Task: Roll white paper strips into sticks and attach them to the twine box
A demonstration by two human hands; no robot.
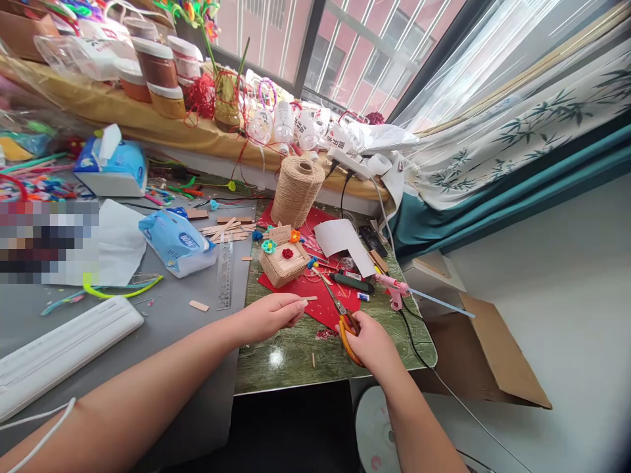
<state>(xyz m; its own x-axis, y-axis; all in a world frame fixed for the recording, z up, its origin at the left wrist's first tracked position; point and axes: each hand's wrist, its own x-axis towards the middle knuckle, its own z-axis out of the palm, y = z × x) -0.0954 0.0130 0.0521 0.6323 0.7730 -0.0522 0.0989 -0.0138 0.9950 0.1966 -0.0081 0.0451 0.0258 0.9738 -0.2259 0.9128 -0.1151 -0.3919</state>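
Note:
My left hand (279, 316) pinches a short, pale piece of wooden craft stick (309, 299), its end poking out past the fingertips. In my right hand (371, 341) are scissors (349, 340) with orange handles, and their blades point up and left, apart from the stick. Just beyond both hands a small twine-wrapped box (283, 263) sits on a red sheet (340, 305), decorated with a red rose and with teal and orange flowers. A small cut stick piece (313, 360) lies on the green tabletop near me.
Behind the box stands a large twine spool (298, 190). A pink glue gun (394, 288) with a long glue stick lies at the right, its cord trailing down. Wipes (180, 243), a clear ruler (225, 272), craft sticks (231, 230) and a white power-strip-like bar (69, 355) are leftward.

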